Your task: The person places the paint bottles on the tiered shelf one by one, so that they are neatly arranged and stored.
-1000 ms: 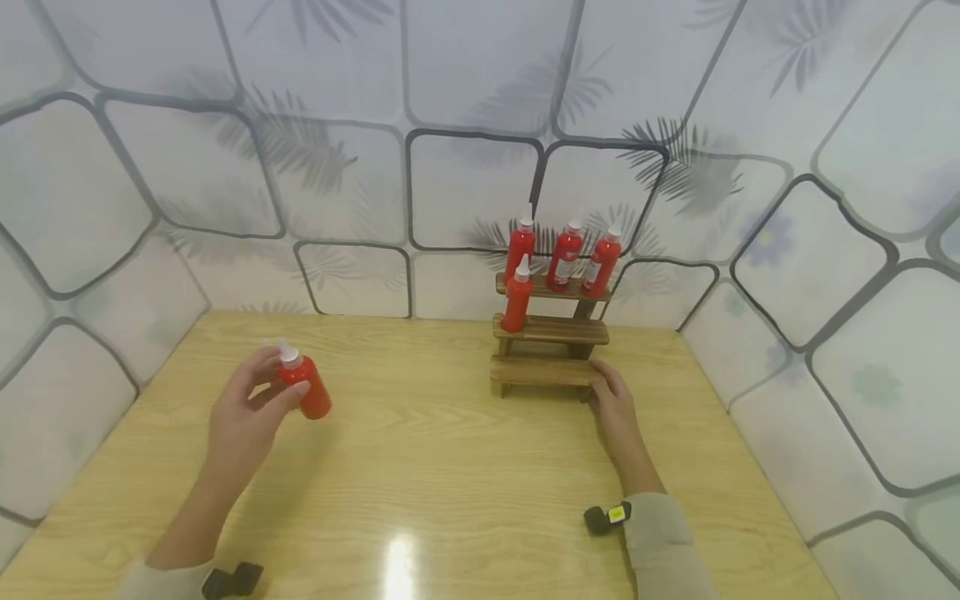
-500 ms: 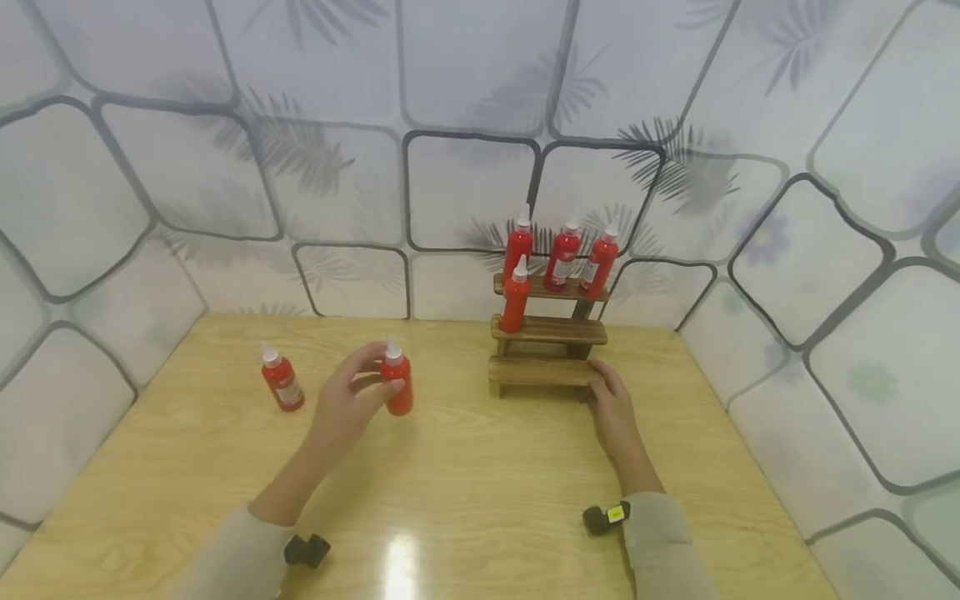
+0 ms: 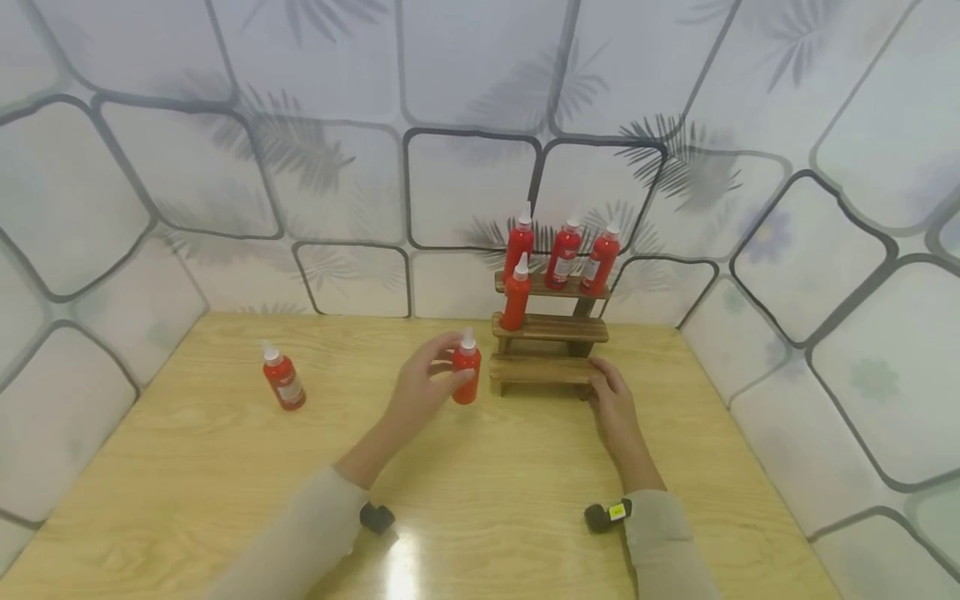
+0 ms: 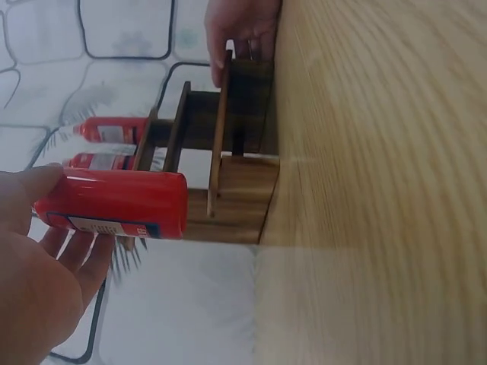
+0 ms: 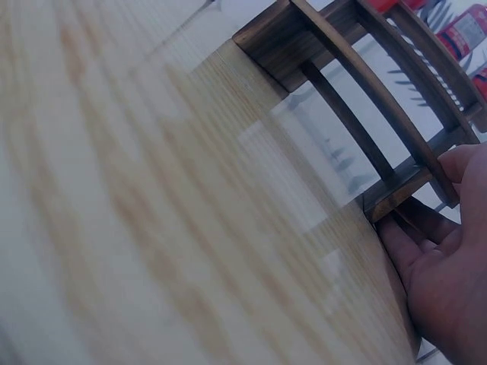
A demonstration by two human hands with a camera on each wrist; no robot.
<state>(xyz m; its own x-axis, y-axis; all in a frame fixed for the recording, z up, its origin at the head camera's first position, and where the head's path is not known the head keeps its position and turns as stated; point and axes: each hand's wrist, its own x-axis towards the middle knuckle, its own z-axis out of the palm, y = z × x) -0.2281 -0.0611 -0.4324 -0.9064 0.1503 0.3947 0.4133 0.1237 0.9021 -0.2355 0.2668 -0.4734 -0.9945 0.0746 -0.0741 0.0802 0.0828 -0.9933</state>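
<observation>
My left hand (image 3: 424, 381) pinches a red squeeze bottle (image 3: 466, 375) with a white pointed cap, held above the table just left of a three-step wooden stand (image 3: 540, 369). In the left wrist view the bottle (image 4: 122, 201) has thumb and fingers on opposite sides. At the stand's right end, my right hand (image 3: 617, 417) grips the lowest step, thumb on top; in the right wrist view its fingers lie against the stand's side leg (image 5: 399, 194). Three red bottles stand on the top step, among them a middle one (image 3: 563, 257). One more bottle (image 3: 515, 298) is on the middle step's left end.
Another red bottle (image 3: 284, 380) stands by itself on the left of the wooden table (image 3: 480, 492). A patterned wall (image 3: 345, 192) closes off the back and both sides. Each wrist carries a small black camera, such as the right one (image 3: 600, 517).
My left hand has carried its bottle rightward from the table's left side to beside the stand, uncovering the bottle left behind. My right hand has stayed on the stand.
</observation>
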